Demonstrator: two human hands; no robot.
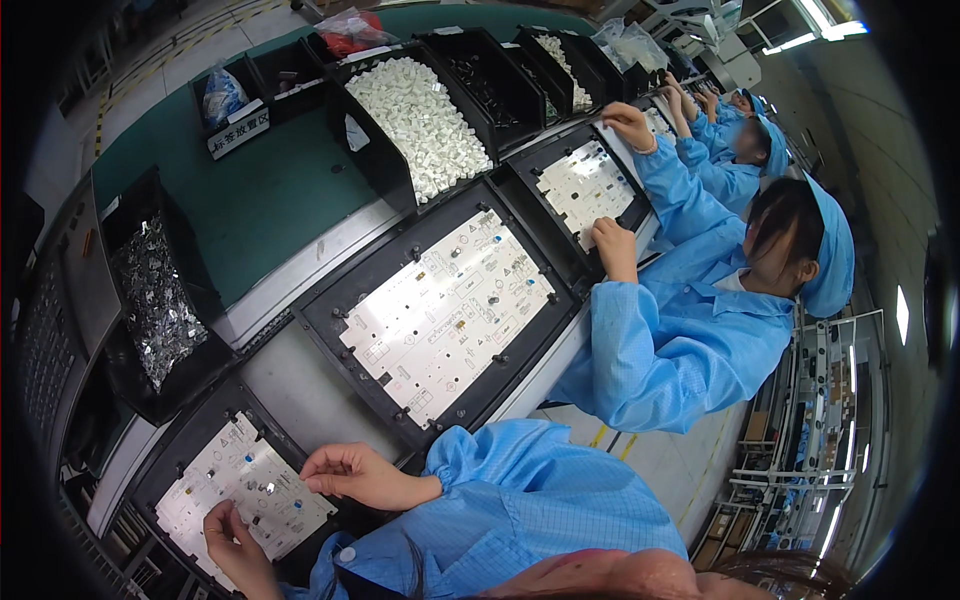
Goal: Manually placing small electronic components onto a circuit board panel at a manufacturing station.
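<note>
A white printed circuit board point(205, 492) with small blue and dark components sits in a black carrier tray point(268, 418) at the lower left. Over its near edge is my left hand point(238, 555), thumb and fingertips drawn together close to the surface. Whatever they hold, if anything, is too small to make out. My right hand point(368, 476) reaches in from the right, above the board's right side, its thumb and index finger pinched. No object can be told between those fingertips. A small shiny metal piece point(270, 488) shows on the board between my hands.
Another white circuit board point(450, 310) lies in its black tray along the line. A black bin of shiny metal parts point(158, 290) stands at left, a bin of white connectors point(415, 125) beyond. A co-worker in blue point(690, 320) works at the right.
</note>
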